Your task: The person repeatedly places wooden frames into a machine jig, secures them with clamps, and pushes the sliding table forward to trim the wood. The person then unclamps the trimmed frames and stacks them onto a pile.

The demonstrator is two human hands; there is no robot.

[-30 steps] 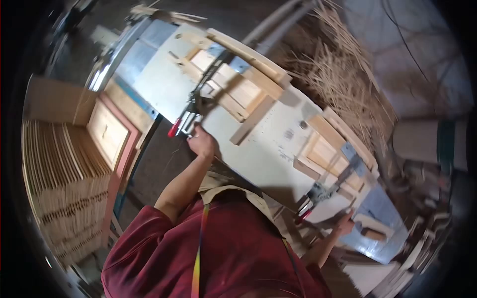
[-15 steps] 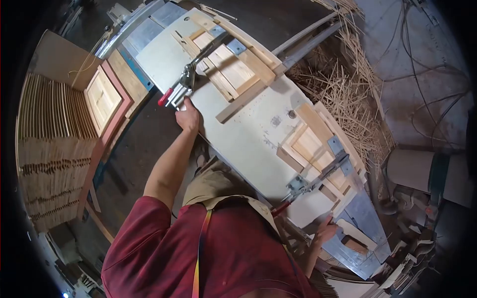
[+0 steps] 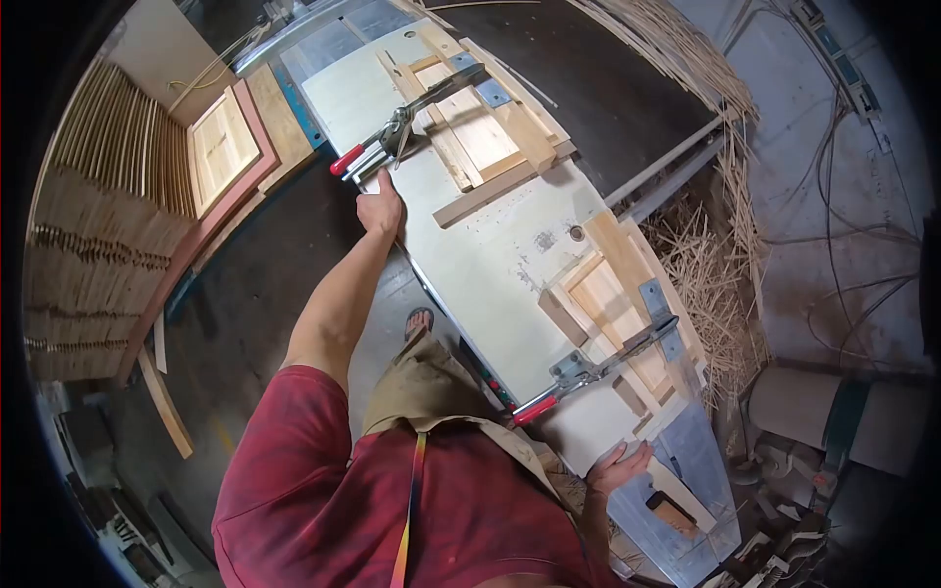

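A long pale board (image 3: 461,274) lies across the metal machine table (image 3: 676,441), carrying two wooden panels in jigs. My left hand (image 3: 379,208) is closed around the board's edge, just below the far toggle clamp (image 3: 397,127) with its red handle. That clamp's bar lies over the far framed panel (image 3: 480,132). A second toggle clamp (image 3: 578,372) reaches over the near panel (image 3: 613,299). My right hand (image 3: 619,468) rests at the board's near end, fingers stretched out and touching it.
Stacked wooden panels (image 3: 108,225) stand on the left, with one framed panel (image 3: 223,152) facing up beside them. Thin wood offcuts (image 3: 720,294) are heaped right of the table. A large cylinder (image 3: 804,412) and cables (image 3: 833,186) are farther right. My foot (image 3: 419,321) shows below the board.
The camera view has shifted, and my foot and more floor now show. My right hand has moved onto the board's near end. My left hand keeps its hold beside the far clamp.
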